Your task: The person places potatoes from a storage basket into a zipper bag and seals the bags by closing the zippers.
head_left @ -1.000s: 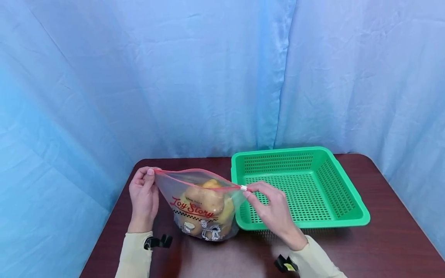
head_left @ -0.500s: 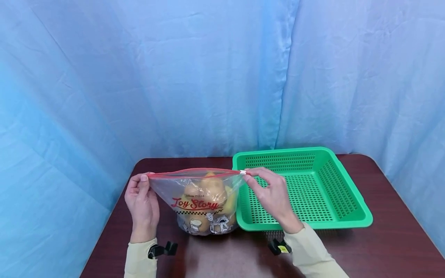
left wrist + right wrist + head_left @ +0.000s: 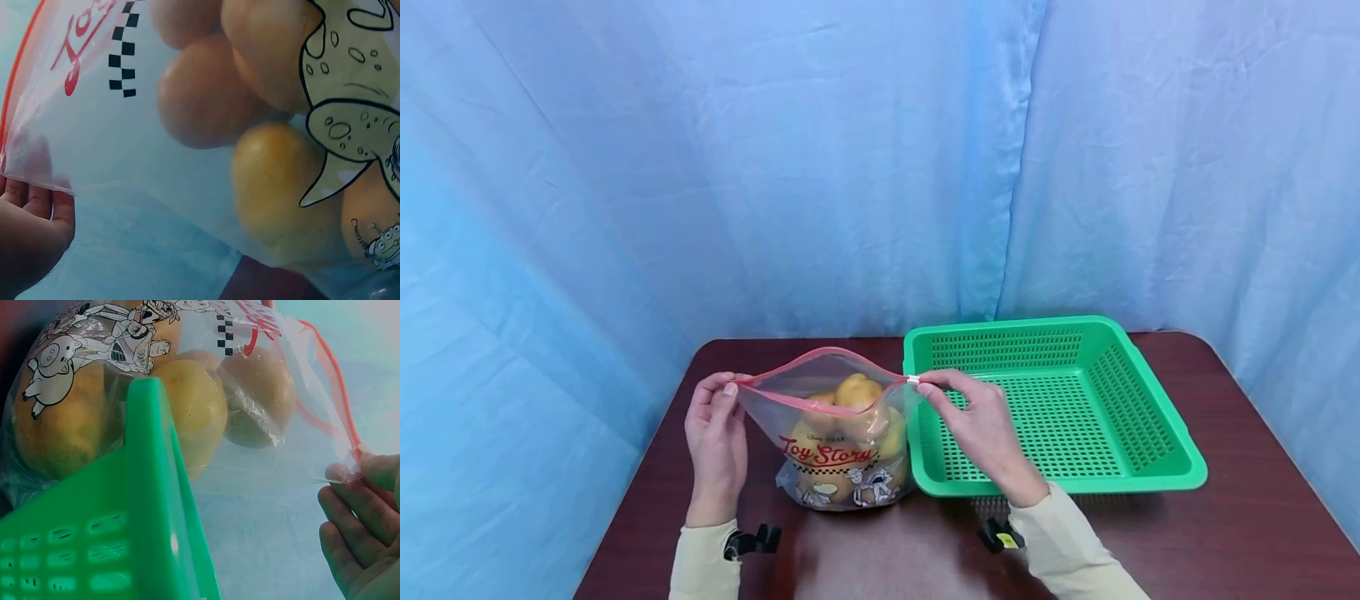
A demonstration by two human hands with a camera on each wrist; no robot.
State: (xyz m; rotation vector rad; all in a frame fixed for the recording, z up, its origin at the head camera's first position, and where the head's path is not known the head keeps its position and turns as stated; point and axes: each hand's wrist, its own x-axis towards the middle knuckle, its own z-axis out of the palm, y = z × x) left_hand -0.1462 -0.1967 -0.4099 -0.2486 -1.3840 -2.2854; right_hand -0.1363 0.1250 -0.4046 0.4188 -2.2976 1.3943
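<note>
A clear zip bag (image 3: 820,454) with red "Toy Story" lettering and a red zip edge stands on the table, its mouth gaping. Several yellow-orange mangoes (image 3: 859,400) fill its lower part; in the left wrist view one mango (image 3: 275,187) shows through the plastic. The left hand (image 3: 717,442) pinches the left corner of the zip edge between thumb and finger. At the opposite corner the right hand (image 3: 981,429) pinches the edge, right beside the white slider (image 3: 913,380). The right wrist view shows that hand's other fingers (image 3: 350,531) spread below the corner.
A green perforated basket (image 3: 1165,482) stands right of the bag, close against it, with the right hand over its near left part. The dark red-brown table (image 3: 1262,467) ends at a blue curtain (image 3: 850,183) behind.
The bag's mouth was nearly flat half a second ago and now bows wide apart. The left hand has come slightly to the right, toward the right hand. Both keep their grip on the corners.
</note>
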